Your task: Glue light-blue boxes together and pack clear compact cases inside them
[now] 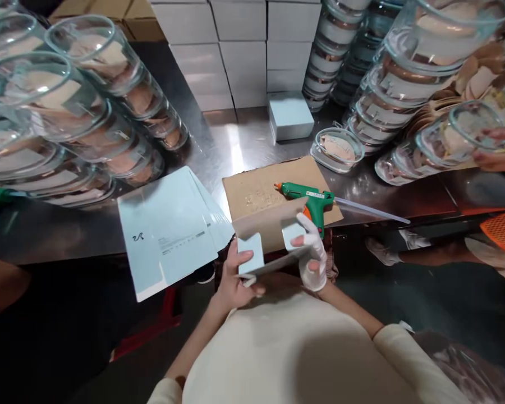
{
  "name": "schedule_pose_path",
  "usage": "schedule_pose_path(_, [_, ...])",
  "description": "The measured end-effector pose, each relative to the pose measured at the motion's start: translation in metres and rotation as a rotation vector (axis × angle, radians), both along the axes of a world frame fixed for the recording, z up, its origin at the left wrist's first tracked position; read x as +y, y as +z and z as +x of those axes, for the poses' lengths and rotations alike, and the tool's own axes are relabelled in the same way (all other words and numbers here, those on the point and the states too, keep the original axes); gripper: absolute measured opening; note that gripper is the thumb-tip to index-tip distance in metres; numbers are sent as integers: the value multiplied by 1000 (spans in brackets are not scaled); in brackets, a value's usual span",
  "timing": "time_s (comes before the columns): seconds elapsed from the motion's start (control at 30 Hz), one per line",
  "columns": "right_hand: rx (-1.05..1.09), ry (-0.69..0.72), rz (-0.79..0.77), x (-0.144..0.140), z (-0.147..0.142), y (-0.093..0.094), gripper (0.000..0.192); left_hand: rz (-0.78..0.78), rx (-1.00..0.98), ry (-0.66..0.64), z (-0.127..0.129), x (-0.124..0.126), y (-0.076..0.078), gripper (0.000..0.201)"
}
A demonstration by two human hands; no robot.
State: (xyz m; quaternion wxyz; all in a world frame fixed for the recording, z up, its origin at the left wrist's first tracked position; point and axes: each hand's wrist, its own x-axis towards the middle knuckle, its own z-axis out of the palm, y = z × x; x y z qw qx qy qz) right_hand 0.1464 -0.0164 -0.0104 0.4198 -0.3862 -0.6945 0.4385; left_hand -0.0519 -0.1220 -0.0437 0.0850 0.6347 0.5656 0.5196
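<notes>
A partly folded light blue carton [251, 251], with grey inner faces, is held between my two hands close to my body. My left hand [234, 280] grips its left end, fingers over the small side flap and thumb below. At the other end my right hand [313, 258], in a white glove with bare fingertips, holds the right flap and front panel. Just beyond lies a green glue gun [309, 193] with an orange nozzle and a clear glue stick [372, 210] out its back. It rests on a brown cardboard sheet [248, 191] spotted with dried glue.
Flat light blue carton blanks [168, 235] overhang the table edge at left. Stacked glass containers [79, 118] stand left and right. White boxes [239, 56] are piled behind a small finished box [291, 116]. A co-worker's hand [499, 148] touches containers at right.
</notes>
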Motion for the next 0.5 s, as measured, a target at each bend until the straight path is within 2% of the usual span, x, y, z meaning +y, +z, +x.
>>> schedule_pose_path(0.07, [37,-94,13,-1,-4,7,78,12,-77,49,8,6,-1,62])
schedule_pose_path(0.13, [90,-256,1,-3,-11,11,54,-14,-90,74,16,12,3,61])
schedule_pose_path(0.2, [205,-392,18,-5,-17,11,45,-11,-43,22,18,17,13,63])
schedule_pose_path(0.27, [302,-399,23,-4,-14,11,48,27,28,-92,14,17,23,55])
schedule_pose_path(0.33, [306,-321,-19,2,0,13,48,55,38,-152,6,14,29,41])
schedule_pose_path(0.4, [159,-326,-47,15,21,18,38,43,-27,-96,-2,8,28,33])
schedule_pose_path(0.5, [-345,-460,-82,48,47,27,38,-3,-125,24,-7,4,17,29])
